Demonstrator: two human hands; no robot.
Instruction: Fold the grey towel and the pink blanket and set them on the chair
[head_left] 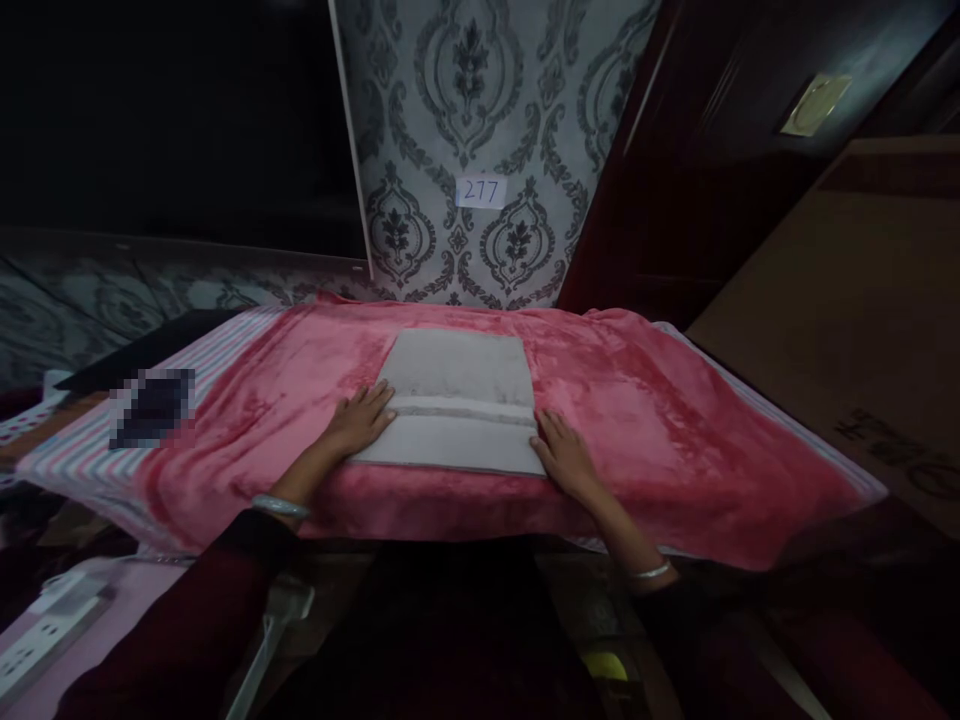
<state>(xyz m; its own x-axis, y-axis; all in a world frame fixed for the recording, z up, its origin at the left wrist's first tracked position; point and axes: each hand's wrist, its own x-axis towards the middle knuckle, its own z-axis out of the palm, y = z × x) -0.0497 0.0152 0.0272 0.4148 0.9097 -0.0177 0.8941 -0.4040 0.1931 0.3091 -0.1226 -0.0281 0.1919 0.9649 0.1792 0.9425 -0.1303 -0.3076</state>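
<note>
A folded grey towel lies flat on a pink plush blanket that covers a table. My left hand rests palm down at the towel's left edge, fingers stretched out and touching the cloth. My right hand lies flat at the towel's lower right corner, fingers extended. Both wrists wear bangles, and dark red sleeves cover my forearms.
A striped cloth shows under the blanket at the left. Patterned wallpaper with a label reading 277 stands behind. A dark wooden door and a cardboard box are at the right. A white power strip lies at the lower left.
</note>
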